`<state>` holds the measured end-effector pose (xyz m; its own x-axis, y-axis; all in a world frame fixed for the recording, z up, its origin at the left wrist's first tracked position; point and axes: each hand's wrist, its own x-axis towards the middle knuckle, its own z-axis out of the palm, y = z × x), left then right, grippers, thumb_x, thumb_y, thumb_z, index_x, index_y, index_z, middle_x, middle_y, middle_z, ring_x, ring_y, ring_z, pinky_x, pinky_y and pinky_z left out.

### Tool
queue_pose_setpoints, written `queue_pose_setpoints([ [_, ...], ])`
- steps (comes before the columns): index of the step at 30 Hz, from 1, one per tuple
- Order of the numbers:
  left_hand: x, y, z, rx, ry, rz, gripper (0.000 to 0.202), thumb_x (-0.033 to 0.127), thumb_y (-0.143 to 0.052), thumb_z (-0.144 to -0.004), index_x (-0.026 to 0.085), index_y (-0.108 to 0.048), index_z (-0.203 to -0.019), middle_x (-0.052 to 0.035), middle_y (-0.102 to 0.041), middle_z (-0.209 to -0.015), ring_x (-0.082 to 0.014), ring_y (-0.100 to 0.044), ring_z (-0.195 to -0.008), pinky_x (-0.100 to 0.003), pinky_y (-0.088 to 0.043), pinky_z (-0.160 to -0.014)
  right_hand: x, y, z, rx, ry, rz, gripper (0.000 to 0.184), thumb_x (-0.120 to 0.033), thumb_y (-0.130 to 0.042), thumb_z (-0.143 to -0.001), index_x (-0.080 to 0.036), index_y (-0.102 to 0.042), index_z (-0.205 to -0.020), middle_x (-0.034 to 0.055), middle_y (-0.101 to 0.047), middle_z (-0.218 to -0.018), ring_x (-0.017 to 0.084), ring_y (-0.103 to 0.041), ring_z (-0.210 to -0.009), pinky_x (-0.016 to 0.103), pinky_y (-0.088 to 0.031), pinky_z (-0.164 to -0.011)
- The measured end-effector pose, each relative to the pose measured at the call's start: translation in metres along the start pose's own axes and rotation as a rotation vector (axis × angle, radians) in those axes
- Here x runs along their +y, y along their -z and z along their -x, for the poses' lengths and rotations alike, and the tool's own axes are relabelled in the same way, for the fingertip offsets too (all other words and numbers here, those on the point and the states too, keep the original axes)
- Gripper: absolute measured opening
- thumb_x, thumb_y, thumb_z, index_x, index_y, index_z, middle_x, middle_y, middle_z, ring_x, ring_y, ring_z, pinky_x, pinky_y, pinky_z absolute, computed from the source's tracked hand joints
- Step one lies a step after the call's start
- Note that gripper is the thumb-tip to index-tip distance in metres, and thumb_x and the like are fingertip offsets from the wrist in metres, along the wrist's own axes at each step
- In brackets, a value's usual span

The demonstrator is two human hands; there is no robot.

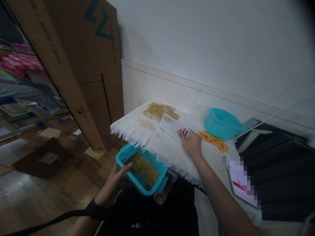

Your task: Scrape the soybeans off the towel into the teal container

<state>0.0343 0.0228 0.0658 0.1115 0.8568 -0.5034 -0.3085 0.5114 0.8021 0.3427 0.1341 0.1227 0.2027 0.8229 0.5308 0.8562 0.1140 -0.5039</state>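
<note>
My left hand grips the near left rim of a teal plastic container, thumb over the edge. Small round yellow-green beans cover part of its bottom. The container is held tilted just under the fringed front edge of a white cloth on the table. My right hand is closed on the right end of a white slotted plastic strip, which rests on or just above the cloth. Behind the strip lies a loose spread of tan beans, with a smaller patch of fine pale bits in front.
To the right stand a second teal container and a crumpled yellow cloth. A dark bag-like object lies further right. A tall cardboard box rises at the left, with flattened cardboard on the floor. A person in a red checked sleeve sits beyond.
</note>
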Motion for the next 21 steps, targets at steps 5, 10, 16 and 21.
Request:
queue_pose_setpoints([
  [5, 0.001, -0.004, 0.003, 0.003, 0.007, -0.004, 0.077, 0.056, -0.076, -0.083, 0.036, -0.043, -0.149, -0.009, -0.066, -0.144, -0.0294, -0.077, -0.102, -0.042, -0.059, -0.085, -0.002, -0.001, -0.003, -0.016, 0.015, -0.007, 0.035, -0.053, -0.054, -0.088, -0.022, -0.059, -0.072, 0.0051, -0.066, -0.064, 0.022, -0.062, -0.062, 0.03, -0.037, -0.061],
  [10, 0.005, -0.004, 0.005, 0.016, 0.002, 0.003, 0.08, 0.055, -0.078, -0.082, 0.036, -0.041, -0.15, -0.0114, -0.063, -0.148, -0.0315, -0.077, -0.105, -0.043, -0.059, -0.085, -0.005, 0.0, -0.002, -0.027, 0.017, -0.06, 0.035, -0.054, -0.055, -0.086, -0.023, -0.056, -0.07, 0.0027, -0.063, -0.06, 0.02, -0.058, -0.058, 0.029, -0.037, -0.059],
  [16, 0.003, 0.001, 0.0, 0.006, 0.014, 0.007, 0.08, 0.056, -0.078, -0.082, 0.038, -0.04, -0.151, -0.0118, -0.055, -0.157, -0.0334, -0.076, -0.111, -0.048, -0.06, -0.093, -0.007, 0.005, 0.002, -0.083, 0.05, -0.118, 0.038, -0.056, -0.055, -0.086, -0.023, -0.058, -0.068, -0.0003, -0.059, -0.056, 0.017, -0.055, -0.054, 0.028, -0.036, -0.058],
  [21, 0.004, 0.002, -0.001, 0.01, 0.02, 0.011, 0.083, 0.055, -0.081, -0.08, 0.036, -0.04, -0.151, -0.0132, -0.06, -0.152, -0.0334, -0.078, -0.104, -0.05, -0.06, -0.092, -0.003, 0.008, 0.012, -0.111, 0.047, -0.158, 0.037, -0.055, -0.057, -0.087, -0.021, -0.068, -0.078, -0.0013, -0.061, -0.056, 0.017, -0.057, -0.053, 0.026, -0.039, -0.057],
])
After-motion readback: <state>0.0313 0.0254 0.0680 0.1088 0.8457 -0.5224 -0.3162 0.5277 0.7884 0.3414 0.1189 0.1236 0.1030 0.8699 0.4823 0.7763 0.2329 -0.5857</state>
